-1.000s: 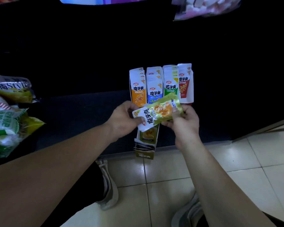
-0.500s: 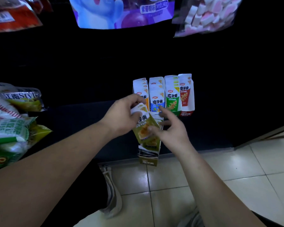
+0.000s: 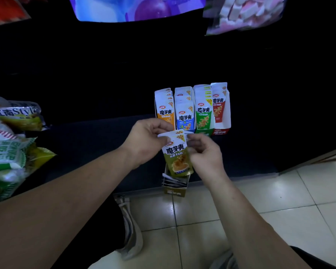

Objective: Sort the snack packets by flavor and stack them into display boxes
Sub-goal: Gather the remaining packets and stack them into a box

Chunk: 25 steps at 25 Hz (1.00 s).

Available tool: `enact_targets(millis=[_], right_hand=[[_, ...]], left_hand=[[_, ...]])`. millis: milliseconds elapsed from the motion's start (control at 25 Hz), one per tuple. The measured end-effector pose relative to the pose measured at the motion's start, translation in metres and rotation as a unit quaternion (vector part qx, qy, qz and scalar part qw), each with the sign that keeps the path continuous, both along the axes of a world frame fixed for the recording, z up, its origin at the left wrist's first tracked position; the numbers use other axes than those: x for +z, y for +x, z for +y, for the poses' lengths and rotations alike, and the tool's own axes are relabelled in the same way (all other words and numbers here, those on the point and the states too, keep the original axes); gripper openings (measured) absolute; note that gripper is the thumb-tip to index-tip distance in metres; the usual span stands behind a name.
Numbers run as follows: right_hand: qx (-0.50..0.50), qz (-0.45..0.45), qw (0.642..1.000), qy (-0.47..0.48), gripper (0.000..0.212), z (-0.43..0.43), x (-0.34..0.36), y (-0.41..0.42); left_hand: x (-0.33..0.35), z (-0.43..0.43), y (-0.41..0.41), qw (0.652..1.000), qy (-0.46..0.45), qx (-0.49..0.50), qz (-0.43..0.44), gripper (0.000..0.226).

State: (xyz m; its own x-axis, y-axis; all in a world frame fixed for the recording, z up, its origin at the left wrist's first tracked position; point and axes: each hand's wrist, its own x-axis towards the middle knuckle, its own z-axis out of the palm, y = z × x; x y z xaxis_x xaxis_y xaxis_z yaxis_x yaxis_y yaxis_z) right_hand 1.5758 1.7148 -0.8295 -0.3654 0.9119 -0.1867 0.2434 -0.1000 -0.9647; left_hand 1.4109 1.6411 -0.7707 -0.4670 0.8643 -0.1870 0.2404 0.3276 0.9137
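Note:
I hold an olive-green snack packet (image 3: 177, 155) upright between both hands. My left hand (image 3: 145, 141) pinches its top left corner and my right hand (image 3: 205, 153) grips its right edge. The packet's lower end sits in the top of an olive display box (image 3: 175, 189) at the front edge of the dark shelf. Behind it stand a row of filled display boxes: orange (image 3: 164, 107), blue (image 3: 184, 113), green (image 3: 204, 111) and red (image 3: 220, 107).
Large snack bags (image 3: 12, 133) lie piled on the shelf at the left. More bags hang above, a purple one (image 3: 136, 8) and a pink-and-white one (image 3: 244, 12). Tiled floor (image 3: 279, 200) lies below, with my shoes (image 3: 130, 228) on it.
The packet was turned from lying sideways to standing upright and has come down into the olive box. Both hands shifted to its upper part.

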Motion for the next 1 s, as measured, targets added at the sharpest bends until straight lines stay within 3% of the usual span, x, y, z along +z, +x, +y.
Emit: enact_targets(millis=[80,280,520,720,880,1000], right_hand=[[-0.025,-0.021,0.999,0.016,0.045,0.010,-0.005,0.008],[0.042,-0.068,0.997,-0.015,0.024,0.026,-0.020,0.012],[0.102,-0.115,0.986,0.070,0.030,0.028,-0.034,0.001],[0.136,-0.160,0.973,0.097,0.031,0.036,-0.029,0.004],[0.115,-0.132,0.982,0.065,0.019,0.040,-0.029,0.002],[0.089,-0.131,0.986,0.058,0.018,0.042,-0.031,0.001]], left_hand=[[-0.006,-0.001,0.000,0.999,0.000,-0.034,0.034,0.025],[0.000,-0.002,-0.015,0.979,0.016,-0.098,0.177,0.021],[0.018,0.007,0.000,0.949,0.060,-0.157,0.267,0.029],[0.000,0.000,0.016,0.954,0.050,-0.157,0.252,0.031],[-0.005,-0.003,0.010,0.972,0.067,-0.096,0.202,0.025],[-0.022,-0.006,0.001,0.983,0.010,-0.098,0.157,0.021]])
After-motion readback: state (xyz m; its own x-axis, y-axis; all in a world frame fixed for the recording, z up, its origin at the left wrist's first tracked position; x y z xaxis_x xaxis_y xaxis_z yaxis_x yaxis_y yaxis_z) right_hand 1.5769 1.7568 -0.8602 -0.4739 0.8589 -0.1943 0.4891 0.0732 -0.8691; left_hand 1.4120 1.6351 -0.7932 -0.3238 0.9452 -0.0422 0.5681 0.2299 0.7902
